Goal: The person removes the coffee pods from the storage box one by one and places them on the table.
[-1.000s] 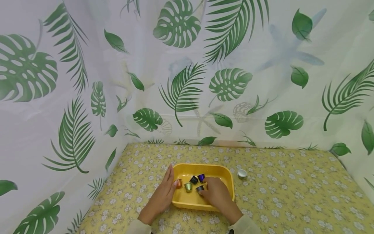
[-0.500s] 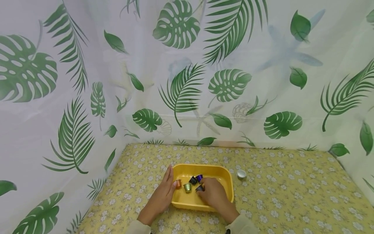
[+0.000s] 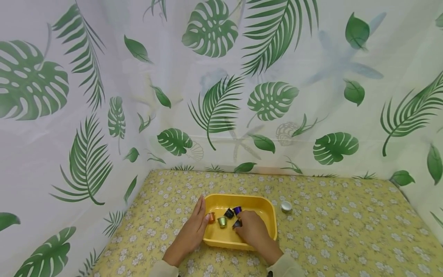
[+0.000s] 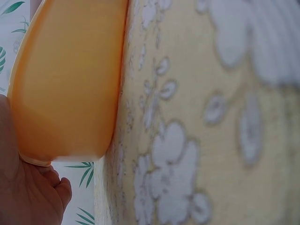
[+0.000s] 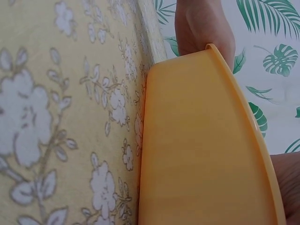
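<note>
A yellow plastic tray [image 3: 225, 244] holds several small coffee capsules. My left hand [image 3: 189, 234] grips its left rim, thumb over the inside and fingers along the outer wall. Inside, my right hand [image 3: 255, 231] pinches a dark grey capsule [image 3: 237, 223] between thumb and fingers, which partly cover it. Just beyond those fingers is a purple capsule [image 3: 237, 210], close beside a black capsule [image 3: 229, 213]. A green capsule [image 3: 222, 222] stands nearer the middle, and an orange capsule [image 3: 211, 218] lies by my left thumb. Both wrist views show mainly the tray's outer wall [image 4: 70, 84].
A small white-topped round item [image 3: 286, 206] sits on the table to the right of the tray. Yellow flowered cloth [image 3: 346, 231] covers the table. Leaf-printed white sheets [image 3: 221, 154] hang behind it and at the sides.
The right hand has shifted very slightly left around the dark grey capsule, which tilts a little differently. The left hand and tray stay in place.
</note>
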`<action>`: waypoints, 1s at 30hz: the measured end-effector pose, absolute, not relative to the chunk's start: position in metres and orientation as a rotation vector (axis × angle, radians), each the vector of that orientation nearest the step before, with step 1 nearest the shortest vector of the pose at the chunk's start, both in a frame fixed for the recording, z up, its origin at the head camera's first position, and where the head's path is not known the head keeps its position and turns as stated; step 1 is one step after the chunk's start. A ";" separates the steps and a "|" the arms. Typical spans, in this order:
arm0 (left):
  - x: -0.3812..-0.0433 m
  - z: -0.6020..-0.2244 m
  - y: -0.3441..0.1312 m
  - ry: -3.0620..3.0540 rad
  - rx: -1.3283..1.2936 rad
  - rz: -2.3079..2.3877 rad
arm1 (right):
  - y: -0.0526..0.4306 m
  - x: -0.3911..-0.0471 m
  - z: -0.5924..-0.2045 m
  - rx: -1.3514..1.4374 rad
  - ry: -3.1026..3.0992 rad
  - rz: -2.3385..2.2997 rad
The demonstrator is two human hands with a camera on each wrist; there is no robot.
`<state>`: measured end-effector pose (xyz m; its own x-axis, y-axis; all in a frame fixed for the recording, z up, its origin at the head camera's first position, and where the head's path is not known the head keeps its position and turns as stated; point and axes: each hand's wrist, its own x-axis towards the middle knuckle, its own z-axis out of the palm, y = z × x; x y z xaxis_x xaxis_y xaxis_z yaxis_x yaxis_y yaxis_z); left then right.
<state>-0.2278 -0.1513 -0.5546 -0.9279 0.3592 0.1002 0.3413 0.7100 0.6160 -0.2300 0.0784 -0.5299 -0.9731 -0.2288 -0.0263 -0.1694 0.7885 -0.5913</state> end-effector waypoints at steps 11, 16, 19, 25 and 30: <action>-0.229 -0.559 -0.150 2.883 0.586 1.025 | 0.081 -0.233 -0.529 -0.363 2.831 -0.951; -0.228 -0.561 -0.150 2.896 0.580 1.017 | 0.081 -0.232 -0.528 -0.362 2.823 -0.958; -0.228 -0.561 -0.150 2.909 0.582 1.011 | 0.081 -0.232 -0.526 -0.358 2.816 -0.964; -0.228 -0.559 -0.150 2.905 0.584 1.023 | 0.083 -0.230 -0.525 -0.379 2.819 -0.969; -0.228 -0.558 -0.149 2.899 0.573 1.023 | 0.085 -0.227 -0.525 -0.392 2.842 -0.967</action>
<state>-0.2284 -0.1494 -0.5578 -0.9328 0.3445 0.1062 0.3349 0.7190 0.6090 -0.2275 0.0851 -0.5250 -0.9600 -0.2789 -0.0245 -0.2061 0.7632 -0.6124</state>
